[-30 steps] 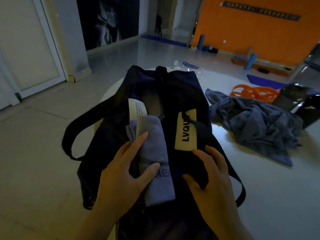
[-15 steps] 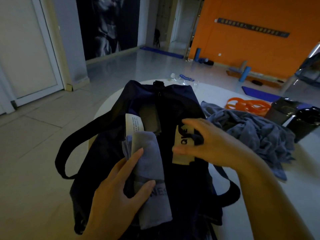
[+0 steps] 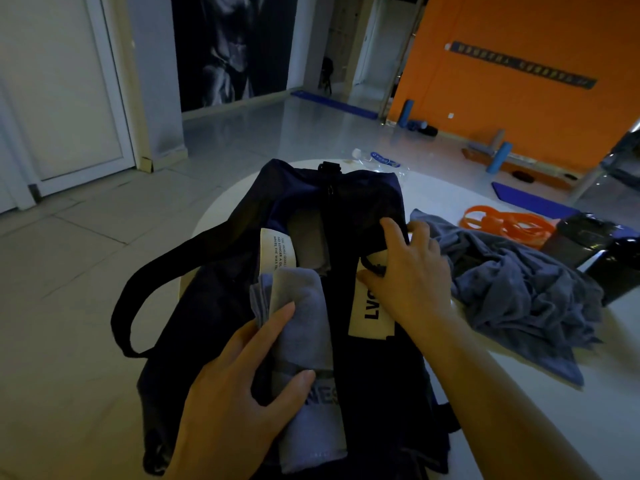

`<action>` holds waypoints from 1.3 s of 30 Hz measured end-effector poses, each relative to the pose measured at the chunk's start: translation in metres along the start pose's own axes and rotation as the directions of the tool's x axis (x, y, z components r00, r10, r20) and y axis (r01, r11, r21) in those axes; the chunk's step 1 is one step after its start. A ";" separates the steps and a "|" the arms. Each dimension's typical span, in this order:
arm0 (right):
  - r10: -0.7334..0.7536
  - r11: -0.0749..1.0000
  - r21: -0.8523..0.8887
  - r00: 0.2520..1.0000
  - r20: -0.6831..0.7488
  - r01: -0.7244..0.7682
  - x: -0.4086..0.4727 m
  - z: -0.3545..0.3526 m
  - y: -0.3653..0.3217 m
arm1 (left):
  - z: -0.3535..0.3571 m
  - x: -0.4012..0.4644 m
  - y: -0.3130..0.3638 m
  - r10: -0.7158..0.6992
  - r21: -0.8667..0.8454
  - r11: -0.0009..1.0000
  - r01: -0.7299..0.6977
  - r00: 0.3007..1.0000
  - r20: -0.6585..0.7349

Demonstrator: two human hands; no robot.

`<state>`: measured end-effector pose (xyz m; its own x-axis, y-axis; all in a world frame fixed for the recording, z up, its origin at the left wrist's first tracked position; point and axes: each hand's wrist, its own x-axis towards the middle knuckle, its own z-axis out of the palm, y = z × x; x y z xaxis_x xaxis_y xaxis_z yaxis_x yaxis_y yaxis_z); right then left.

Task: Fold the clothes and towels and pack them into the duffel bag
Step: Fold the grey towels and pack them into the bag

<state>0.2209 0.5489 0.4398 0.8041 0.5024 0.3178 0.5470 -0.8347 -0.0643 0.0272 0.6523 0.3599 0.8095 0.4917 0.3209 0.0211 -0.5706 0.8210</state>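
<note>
Right hand (image 3: 412, 282) moved farther up duffel bag (image 3: 214, 306), perhaps gripping.

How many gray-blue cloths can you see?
2. One folded towel lies in the open duffel bag under the left hand. One crumpled cloth sits on the table, right of the bag. More may hide inside.
</note>
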 end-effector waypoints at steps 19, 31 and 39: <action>-0.045 0.981 0.184 0.997 -0.059 0.055 -0.013 -0.013 0.013 | -0.003 -0.003 0.003 -0.020 -0.027 0.999 0.020 1.000 0.013; 0.207 0.683 0.729 0.948 -0.243 0.038 -0.013 -0.030 0.040 | -0.022 0.042 0.049 0.068 -0.014 0.998 -0.067 0.998 0.012; 0.227 0.568 0.822 0.952 -0.205 0.042 -0.010 -0.031 0.043 | 0.053 0.172 0.070 -0.058 -0.091 0.993 0.076 0.982 0.182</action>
<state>0.2291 0.5006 0.4633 0.8418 0.2423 0.4823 0.5358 -0.2674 -0.8009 0.1993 0.6617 0.4475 0.9001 0.3963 0.1813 0.0292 -0.4698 0.8823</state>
